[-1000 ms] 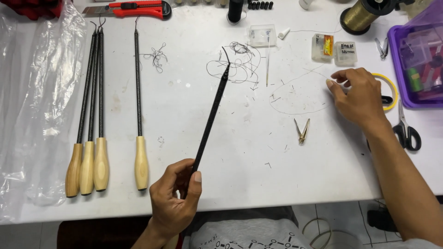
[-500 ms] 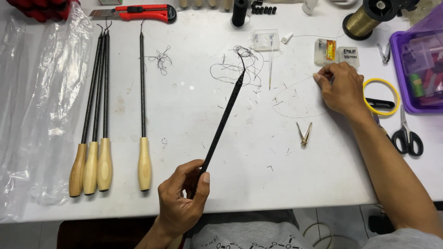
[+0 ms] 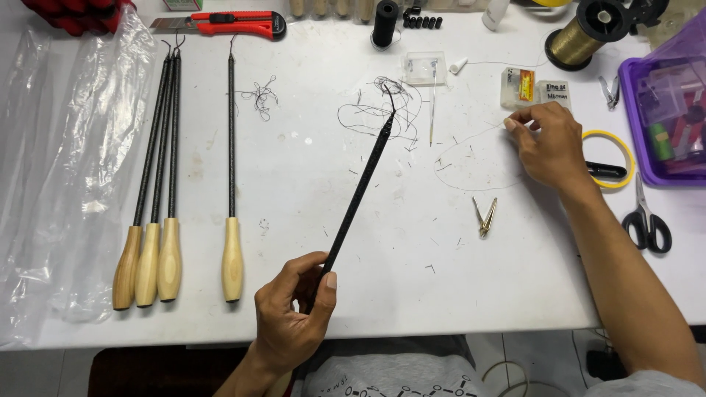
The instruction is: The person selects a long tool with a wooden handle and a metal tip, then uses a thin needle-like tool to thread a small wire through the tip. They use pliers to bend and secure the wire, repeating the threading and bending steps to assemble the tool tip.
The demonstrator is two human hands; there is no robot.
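My left hand (image 3: 294, 316) grips the lower end of a long black rod (image 3: 357, 198) near the table's front edge. The rod slants up and right, and its tip lies by a tangle of black thread (image 3: 382, 110). My right hand (image 3: 548, 143) rests on the white table (image 3: 309, 169) farther right, fingers pinched on a thin pale thread (image 3: 471, 158) that loops across the surface. Small brass tweezers (image 3: 484, 215) lie just below that loop.
Several black rods with wooden handles (image 3: 158, 257) lie at the left beside a clear plastic sheet (image 3: 59, 169). A red utility knife (image 3: 235, 22), black spool (image 3: 384, 22), gold spool (image 3: 585, 37), purple box (image 3: 662, 125), yellow tape ring (image 3: 610, 158) and scissors (image 3: 647, 220) ring the workspace.
My right hand has shifted left and up along the thin thread. The view has moved slightly, and the rod in my left hand keeps about the same slant.
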